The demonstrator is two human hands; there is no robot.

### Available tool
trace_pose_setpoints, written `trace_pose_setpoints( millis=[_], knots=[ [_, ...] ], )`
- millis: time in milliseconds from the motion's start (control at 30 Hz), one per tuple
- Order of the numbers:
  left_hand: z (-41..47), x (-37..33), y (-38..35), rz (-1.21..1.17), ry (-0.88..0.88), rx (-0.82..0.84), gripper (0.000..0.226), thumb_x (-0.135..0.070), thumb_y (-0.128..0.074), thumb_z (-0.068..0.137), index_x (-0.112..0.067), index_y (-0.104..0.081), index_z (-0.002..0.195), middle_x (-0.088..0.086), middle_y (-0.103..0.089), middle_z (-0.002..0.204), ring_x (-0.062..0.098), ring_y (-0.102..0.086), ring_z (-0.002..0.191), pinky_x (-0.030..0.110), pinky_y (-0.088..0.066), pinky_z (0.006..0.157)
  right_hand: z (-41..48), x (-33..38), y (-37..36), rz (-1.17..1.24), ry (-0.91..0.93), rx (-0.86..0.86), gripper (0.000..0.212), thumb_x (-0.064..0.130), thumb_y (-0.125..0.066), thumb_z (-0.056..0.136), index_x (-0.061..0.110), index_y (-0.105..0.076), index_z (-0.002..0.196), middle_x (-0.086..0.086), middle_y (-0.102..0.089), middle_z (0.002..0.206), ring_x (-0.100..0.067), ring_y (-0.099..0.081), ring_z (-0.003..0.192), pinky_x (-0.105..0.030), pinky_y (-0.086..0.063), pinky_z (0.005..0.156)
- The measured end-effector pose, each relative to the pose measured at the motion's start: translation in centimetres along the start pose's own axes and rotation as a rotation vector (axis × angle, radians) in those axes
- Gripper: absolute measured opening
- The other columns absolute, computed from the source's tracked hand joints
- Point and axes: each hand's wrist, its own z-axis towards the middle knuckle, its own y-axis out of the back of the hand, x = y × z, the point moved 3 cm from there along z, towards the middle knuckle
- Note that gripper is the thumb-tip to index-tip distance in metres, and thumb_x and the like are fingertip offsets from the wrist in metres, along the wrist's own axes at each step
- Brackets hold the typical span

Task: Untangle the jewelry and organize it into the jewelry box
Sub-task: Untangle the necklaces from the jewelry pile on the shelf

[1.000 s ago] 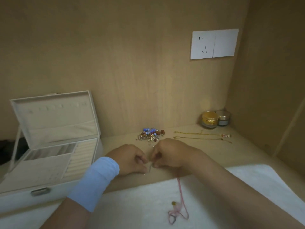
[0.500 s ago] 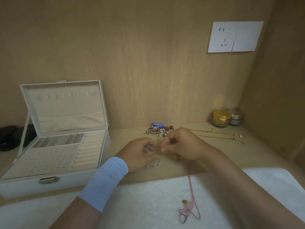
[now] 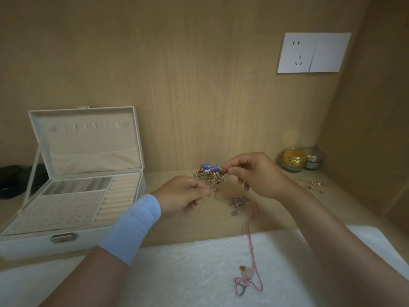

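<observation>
Pinching at both ends — your left hand (image 3: 183,196) and right hand (image 3: 259,176) each have thumb and forefinger closed on a thin metal strand (image 3: 218,181). It hangs just above the shelf, on the near side of the bead tangle (image 3: 208,172). Strand and tangle overlap in view, so you cannot tell whether they are joined.

Handling, as a judgement: feather-light, limp, no stiffness to speak of. Fine links kink or snap if hauled, so tease rather than pull. Take hold close to a knot or at a clasp, not mid-run. Smooth metal slips off fingertip pads, and small hooks snag on their neighbours.

Silver cluster (image 3: 238,202) lies on the shelf just below the right hand — loose, small, easy to scatter.

Pink cord (image 3: 251,247) runs from under the right hand toward you onto the white cloth (image 3: 188,273), ending at a pendant (image 3: 243,270). It looks soft, grippy and forgiving, though the fuzzy cloth may catch it. Whether the right hand holds it is unclear.

Jewelry box (image 3: 33,242) stands open at left, well apart from both hands, compartments facing up. Gold chains (image 3: 312,183) lie at far right, near two jars (image 3: 294,159).
</observation>
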Motion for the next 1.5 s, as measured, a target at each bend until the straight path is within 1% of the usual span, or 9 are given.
trace_pose_setpoints(
  millis=[167,400,500,633,733,900,1100,1267,1500],
  knots=[
    [1.6,-1.6,1.0,0.319,0.012,0.029,0.021,-0.021,-0.058,0.093,-0.027,-0.073,0.080,-0.013,-0.061,0.058,0.005,-0.054,0.051,0.025,-0.046,0.072,-0.5,-0.2,3.5,-0.252,0.004,0.021,0.013,0.012,-0.073,0.089,0.024,-0.078,0.091,0.012,-0.066,0.076,0.002,-0.057,0.055,-0.012,-0.043,0.048],
    [5.2,-4.1,-0.2,0.431,0.009,0.026,0.021,-0.022,-0.058,0.091,-0.024,-0.071,0.076,-0.009,-0.067,0.067,0.006,-0.056,0.055,0.027,-0.048,0.078,-2.2,-2.9,8.9,-0.483,-0.034,-0.045,0.007,0.010,-0.073,0.087,0.014,-0.078,0.087,0.020,-0.057,0.066,0.017,-0.053,0.063,-0.004,-0.036,0.057],
    [7.3,-4.6,-1.8,0.470,0.001,0.010,0.021,-0.029,-0.062,0.088,-0.021,-0.071,0.071,0.000,-0.070,0.069,0.009,-0.057,0.059,0.030,-0.050,0.081,-3.1,-4.8,11.1,-0.562,-0.103,-0.066,0.005,0.015,-0.074,0.087,0.017,-0.078,0.086,0.017,-0.061,0.070,0.004,-0.056,0.065,-0.005,-0.036,0.057],
    [9.9,-5.0,-5.0,0.524,-0.014,0.011,0.018,-0.030,-0.065,0.088,-0.022,-0.074,0.074,-0.016,-0.066,0.061,0.009,-0.063,0.069,0.027,-0.051,0.082,-4.5,-8.4,13.4,-0.619,-0.221,-0.067,0.014,0.017,-0.075,0.084,0.029,-0.071,0.077,0.008,-0.068,0.079,-0.006,-0.059,0.075,-0.006,-0.036,0.060],
    [11.6,-4.9,-7.1,0.604,-0.032,0.020,0.012,-0.026,-0.067,0.085,-0.022,-0.077,0.084,-0.018,-0.067,0.076,0.011,-0.067,0.088,0.024,-0.051,0.085,-5.4,-10.6,14.2,-0.657,-0.312,-0.048,0.013,0.021,-0.075,0.084,0.030,-0.069,0.077,0.007,-0.066,0.081,-0.010,-0.063,0.081,-0.015,-0.043,0.065],
    [13.1,-4.3,-8.9,0.694,-0.086,0.012,0.013,-0.026,-0.067,0.088,-0.022,-0.076,0.097,-0.008,-0.070,0.103,0.010,-0.061,0.096,0.020,-0.044,0.089,-6.1,-13.0,14.7,-0.681,-0.398,-0.043,0.010,0.027,-0.073,0.086,0.031,-0.068,0.079,0.008,-0.066,0.087,-0.015,-0.065,0.089,-0.026,-0.048,0.075],
    [13.0,-3.7,-8.5,0.698,-0.133,0.014,0.010,-0.020,-0.070,0.086,-0.022,-0.075,0.094,-0.010,-0.065,0.091,0.008,-0.061,0.089,0.018,-0.045,0.085,-6.2,-13.1,15.0,-0.801,-0.436,-0.019,0.005,0.038,-0.067,0.090,0.035,-0.070,0.089,0.009,-0.069,0.101,-0.017,-0.063,0.096,-0.027,-0.047,0.076],
    [12.0,-3.8,-6.4,0.652,-0.115,0.015,0.013,-0.020,-0.070,0.082,-0.032,-0.071,0.086,-0.019,-0.065,0.086,0.005,-0.064,0.089,0.018,-0.046,0.086,-5.5,-10.5,14.0,-0.921,-0.378,-0.042,0.015,0.033,-0.060,0.093,0.036,-0.070,0.104,0.008,-0.067,0.110,-0.018,-0.062,0.105,-0.025,-0.040,0.076],
    [8.5,-2.7,-2.6,0.627,-0.124,-0.044,0.016,-0.016,-0.069,0.084,-0.031,-0.074,0.089,-0.015,-0.067,0.090,0.004,-0.063,0.088,0.020,-0.047,0.092,-2.1,-3.5,6.3,-0.692,-0.105,0.110,0.019,0.021,-0.065,0.089,0.026,-0.074,0.105,0.008,-0.069,0.102,-0.010,-0.063,0.091,-0.021,-0.044,0.068]
  ],
)
